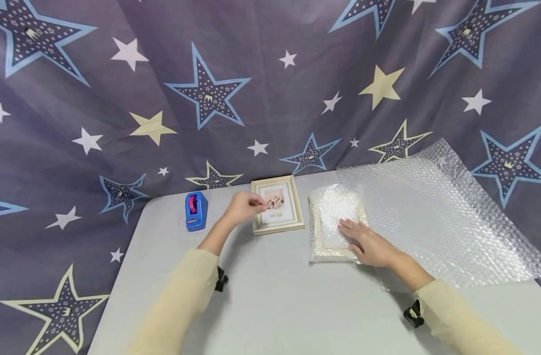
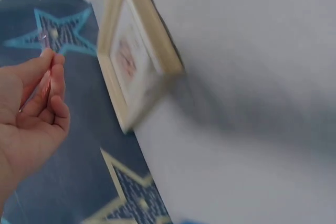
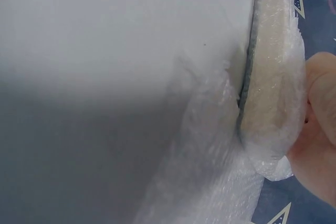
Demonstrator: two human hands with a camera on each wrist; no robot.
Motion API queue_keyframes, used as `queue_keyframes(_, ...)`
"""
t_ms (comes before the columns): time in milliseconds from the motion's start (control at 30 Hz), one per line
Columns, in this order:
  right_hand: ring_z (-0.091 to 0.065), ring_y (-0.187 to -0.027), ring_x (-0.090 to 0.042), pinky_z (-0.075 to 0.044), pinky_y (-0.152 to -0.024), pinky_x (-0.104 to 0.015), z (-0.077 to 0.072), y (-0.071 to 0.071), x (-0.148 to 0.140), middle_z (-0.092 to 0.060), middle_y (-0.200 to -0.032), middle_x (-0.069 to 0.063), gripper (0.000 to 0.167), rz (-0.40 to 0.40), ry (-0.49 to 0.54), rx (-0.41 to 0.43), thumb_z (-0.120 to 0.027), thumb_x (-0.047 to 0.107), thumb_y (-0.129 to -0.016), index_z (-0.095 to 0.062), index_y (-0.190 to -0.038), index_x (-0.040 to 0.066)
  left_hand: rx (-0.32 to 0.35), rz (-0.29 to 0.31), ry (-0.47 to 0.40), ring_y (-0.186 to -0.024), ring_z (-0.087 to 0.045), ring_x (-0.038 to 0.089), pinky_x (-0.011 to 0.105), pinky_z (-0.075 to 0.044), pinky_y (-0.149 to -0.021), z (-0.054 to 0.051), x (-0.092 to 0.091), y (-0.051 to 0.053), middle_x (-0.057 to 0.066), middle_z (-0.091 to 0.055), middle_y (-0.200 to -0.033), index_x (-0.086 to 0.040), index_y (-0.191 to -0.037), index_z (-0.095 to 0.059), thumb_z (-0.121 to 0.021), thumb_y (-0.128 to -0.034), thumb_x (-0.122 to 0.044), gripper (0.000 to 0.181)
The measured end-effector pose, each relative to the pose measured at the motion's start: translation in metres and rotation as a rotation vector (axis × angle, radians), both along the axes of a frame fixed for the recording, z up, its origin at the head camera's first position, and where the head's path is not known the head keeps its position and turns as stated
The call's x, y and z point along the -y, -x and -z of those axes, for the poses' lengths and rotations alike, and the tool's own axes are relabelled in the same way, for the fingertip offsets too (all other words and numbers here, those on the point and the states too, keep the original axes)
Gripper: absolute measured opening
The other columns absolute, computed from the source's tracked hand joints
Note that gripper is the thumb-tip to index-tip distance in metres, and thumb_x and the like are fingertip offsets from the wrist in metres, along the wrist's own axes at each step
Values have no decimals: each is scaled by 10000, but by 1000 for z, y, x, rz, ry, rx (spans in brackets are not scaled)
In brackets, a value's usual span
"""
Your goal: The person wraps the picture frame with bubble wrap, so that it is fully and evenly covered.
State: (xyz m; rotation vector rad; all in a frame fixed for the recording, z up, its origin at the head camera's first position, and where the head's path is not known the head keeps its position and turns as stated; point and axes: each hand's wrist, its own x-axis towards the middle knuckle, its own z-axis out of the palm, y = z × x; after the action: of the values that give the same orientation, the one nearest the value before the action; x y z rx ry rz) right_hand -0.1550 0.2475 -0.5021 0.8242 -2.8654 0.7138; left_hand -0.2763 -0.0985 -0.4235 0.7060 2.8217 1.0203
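My left hand [image 1: 245, 207] is raised over the left part of a cream picture frame [image 1: 300, 217] with a pink flower print. Between its thumb and fingertips it pinches a small piece of clear tape [image 2: 44, 39], seen best in the left wrist view. With fingers extended, my right hand [image 1: 371, 245] rests on a second cream frame wrapped in bubble wrap [image 1: 334, 209], flat on the table. In the right wrist view the edge of this wrapped frame [image 3: 273, 72] shows under the hand, its layers bulging at the near end.
A blue tape dispenser [image 1: 196, 211] with a pink core stands at the table's back left. A large loose bubble wrap sheet [image 1: 443, 222] covers the right side and hangs past the edge. Behind the white table [image 1: 288, 301] is a star-patterned curtain [image 1: 261, 88].
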Motion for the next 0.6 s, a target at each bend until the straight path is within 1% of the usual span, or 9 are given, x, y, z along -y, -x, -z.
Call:
queue_keyframes(133,-409,-1344,-460,-263,-1137,-614,-2,1,-1,-435,-1449,-270,544,-6,-19,15,-637,17,-845,-476,-1357,-70,14,99,14,-694,-645,149,215,-546,-696,-1,-38,6,120,-737,-805,-24,-848,-732,-711,-834,-99,78)
queue_keyframes(233,-411,-1340,-466,-269,-1135,-614,-4,2,0,-438,-1443,-278,538,-8,-27,22,-638,13,-843,-482,-1351,-76,56,158,15,-702,-630,127,176,-525,-691,0,-64,9,116,-726,-810,-28,-836,-718,-689,-839,-91,69)
queue_keyframes(367,-417,-1334,-469,-286,-1127,-617,-9,5,1,-445,-1434,-286,529,-18,-48,29,-637,12,-842,-489,-1341,-82,118,191,27,-756,-627,115,142,-510,-713,5,-91,11,103,-727,-849,-43,-849,-720,-675,-843,-102,74)
queue_keyframes(467,-426,-1320,-480,-303,-1109,-633,-12,6,1,-453,-1422,-297,526,-32,-62,26,-639,1,-833,-496,-1332,-89,160,203,20,-730,-585,86,119,-480,-679,9,-108,11,102,-719,-835,-39,-853,-725,-658,-849,-99,90)
queue_keyframes(600,-440,-1297,-502,-316,-1082,-660,-13,3,3,-468,-1399,-316,517,-35,-62,16,-637,-36,-812,-513,-1310,-97,162,229,21,-654,-506,43,99,-428,-619,15,-125,11,68,-684,-744,-33,-830,-729,-638,-848,-96,113)
